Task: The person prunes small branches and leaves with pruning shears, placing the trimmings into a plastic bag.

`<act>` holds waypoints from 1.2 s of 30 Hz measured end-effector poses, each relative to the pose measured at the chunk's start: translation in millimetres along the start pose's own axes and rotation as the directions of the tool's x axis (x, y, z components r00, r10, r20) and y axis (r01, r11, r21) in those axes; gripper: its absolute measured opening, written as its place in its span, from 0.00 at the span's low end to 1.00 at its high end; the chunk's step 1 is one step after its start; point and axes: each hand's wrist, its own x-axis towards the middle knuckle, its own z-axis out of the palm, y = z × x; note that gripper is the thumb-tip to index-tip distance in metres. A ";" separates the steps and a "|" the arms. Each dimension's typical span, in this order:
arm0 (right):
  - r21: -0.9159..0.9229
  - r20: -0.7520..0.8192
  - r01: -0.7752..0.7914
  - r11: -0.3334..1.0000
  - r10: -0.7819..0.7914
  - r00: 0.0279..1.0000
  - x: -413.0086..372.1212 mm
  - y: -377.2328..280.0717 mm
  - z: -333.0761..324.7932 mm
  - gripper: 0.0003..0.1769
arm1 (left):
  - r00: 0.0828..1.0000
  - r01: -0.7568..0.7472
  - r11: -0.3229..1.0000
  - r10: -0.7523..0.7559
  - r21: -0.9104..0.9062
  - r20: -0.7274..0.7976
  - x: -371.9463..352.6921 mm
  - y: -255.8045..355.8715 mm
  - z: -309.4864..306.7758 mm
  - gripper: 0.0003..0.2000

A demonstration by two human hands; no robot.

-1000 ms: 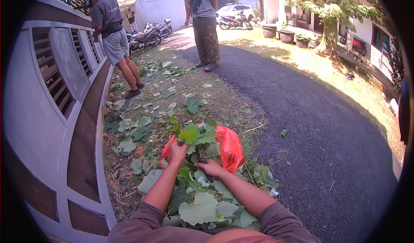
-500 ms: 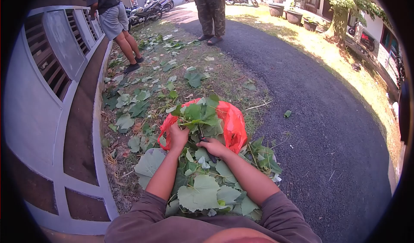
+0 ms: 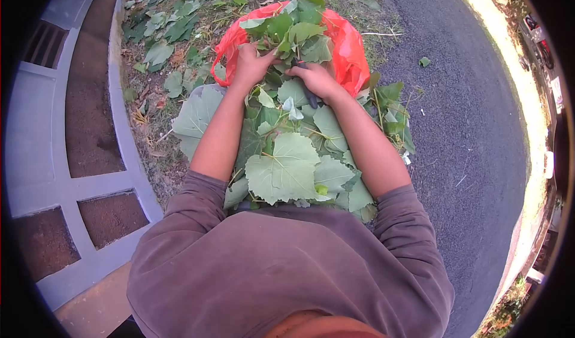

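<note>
My left hand [image 3: 253,67] is closed around the stems of a bunch of green leaves [image 3: 281,29], just above the near edge of a red plastic bag [image 3: 347,50]. Close on its right, my right hand [image 3: 316,79] grips dark-handled pruning shears [image 3: 311,96]; their blades are hidden among the foliage. The bag's mouth is spread wide, with leaves over it. Between my forearms and against my body lies a heap of large lobed leaves [image 3: 284,167], some pale side up.
A grey wall with a ledge [image 3: 135,152] runs along the left. Cut leaves [image 3: 159,53] are scattered over the dirt and grass beside it. Asphalt [image 3: 467,128] curves past on the right, with one small leaf [image 3: 424,62] on it. More leafy stems [image 3: 392,113] lie right of the bag.
My view has tipped downward, so the two people and the motorbikes are out of frame. Both hands remain at the bag, the left on the leaves and the right on the shears.
</note>
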 end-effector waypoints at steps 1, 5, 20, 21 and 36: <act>0.017 0.021 0.013 1.000 -0.014 1.000 0.3 -1.7 -0.8 0.23 | 0.999 0.040 0.996 -0.037 -0.081 0.038 1.9 1.7 0.3 0.09; 0.027 0.003 -0.031 0.999 0.031 1.000 8.8 8.1 2.2 0.29 | 0.993 0.049 0.968 -0.073 -0.246 -0.089 -1.4 1.7 1.9 0.11; -0.213 0.012 0.039 0.976 -0.037 0.999 -2.5 -3.7 0.0 0.32 | 0.990 0.099 0.994 -0.093 -0.052 0.106 -1.3 29.4 -9.1 0.13; -0.243 0.009 -0.028 0.970 0.032 0.999 -1.6 -6.6 -1.7 0.33 | 0.986 0.126 0.988 -0.114 -0.092 0.119 -0.1 27.6 -8.7 0.13; -0.421 -0.222 -0.040 0.906 -0.060 0.973 -2.6 -5.6 9.5 0.33 | 0.966 0.222 0.925 -0.251 -0.308 -0.056 5.0 16.4 -1.7 0.22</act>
